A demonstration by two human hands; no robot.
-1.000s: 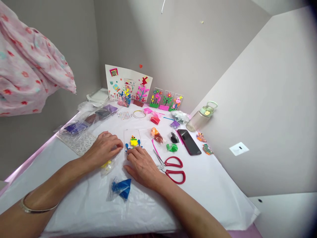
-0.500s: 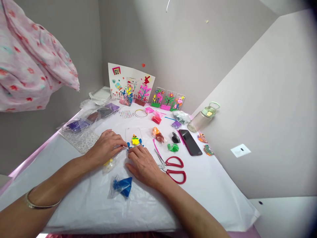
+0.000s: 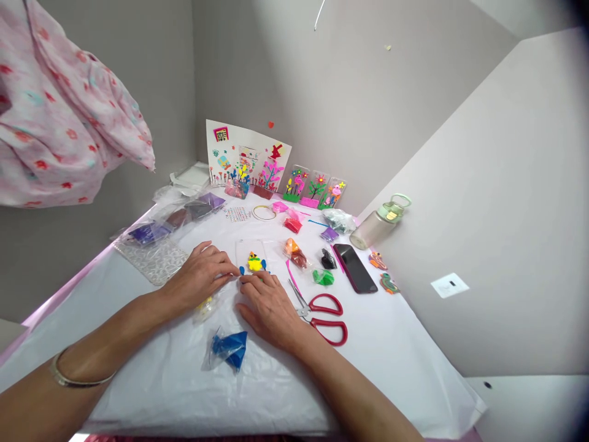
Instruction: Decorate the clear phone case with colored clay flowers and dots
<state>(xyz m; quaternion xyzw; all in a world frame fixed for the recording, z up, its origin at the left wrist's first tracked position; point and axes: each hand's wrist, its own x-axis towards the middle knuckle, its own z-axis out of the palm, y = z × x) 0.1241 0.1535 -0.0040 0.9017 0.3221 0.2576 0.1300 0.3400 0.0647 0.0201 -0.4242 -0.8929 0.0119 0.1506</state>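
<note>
Near frame centre, the clear case (image 3: 243, 252) seems light and stiff, its yellow clay (image 3: 255, 263) soft – best held by side edges. Left hand (image 3: 203, 271) and right hand (image 3: 267, 306) curl at its lower end; pinching, I cannot tell.

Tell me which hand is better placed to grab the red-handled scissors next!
Probably the right hand: the scissors lie just beside it. The left hand is farther away, with the right hand between.

A yellow figure (image 3: 254, 263) and blue lobes (image 3: 264, 264) colour the clear panel (image 3: 245, 250). The bench (image 3: 391, 368) is draped white, the packet (image 3: 234, 347) nearest its front edge blue, scissor handles (image 3: 344, 332) red, the cloth (image 3: 69, 116) red-flowered pink.
</note>
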